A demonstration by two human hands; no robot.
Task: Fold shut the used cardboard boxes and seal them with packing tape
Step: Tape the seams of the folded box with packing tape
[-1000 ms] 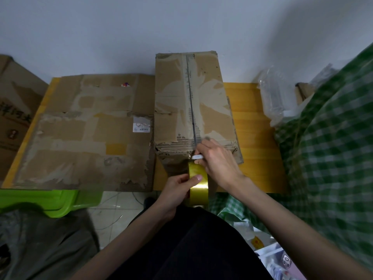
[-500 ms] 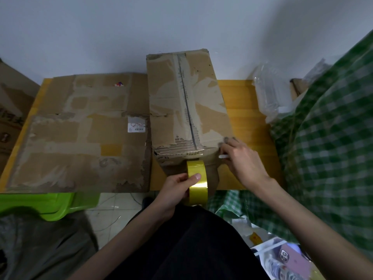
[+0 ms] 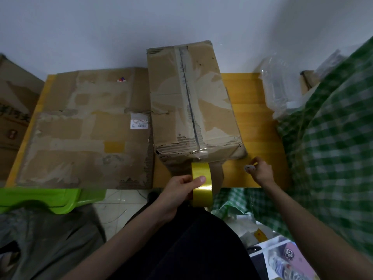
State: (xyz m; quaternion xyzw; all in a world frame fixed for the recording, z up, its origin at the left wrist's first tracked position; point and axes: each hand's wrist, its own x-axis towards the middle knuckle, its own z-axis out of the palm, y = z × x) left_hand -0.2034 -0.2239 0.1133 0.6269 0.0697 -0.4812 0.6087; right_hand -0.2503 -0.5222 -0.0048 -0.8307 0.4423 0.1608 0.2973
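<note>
Now taping the tall, worn brown cardboard box (image 3: 191,106) on the yellow wooden tabletop (image 3: 252,122).
Left hand (image 3: 177,195) is gripping the yellow tape roll (image 3: 201,184); right hand (image 3: 260,170) is pinching a small white object (image 3: 249,168).

A yellow wooden table (image 3: 254,110) stands against a plain white wall (image 3: 101,27), over pale tiled floor (image 3: 121,201).

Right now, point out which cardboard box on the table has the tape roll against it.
The tall upright box in the middle: the yellow tape roll sits at its near end. The flattened box lies left, untouched.
</note>
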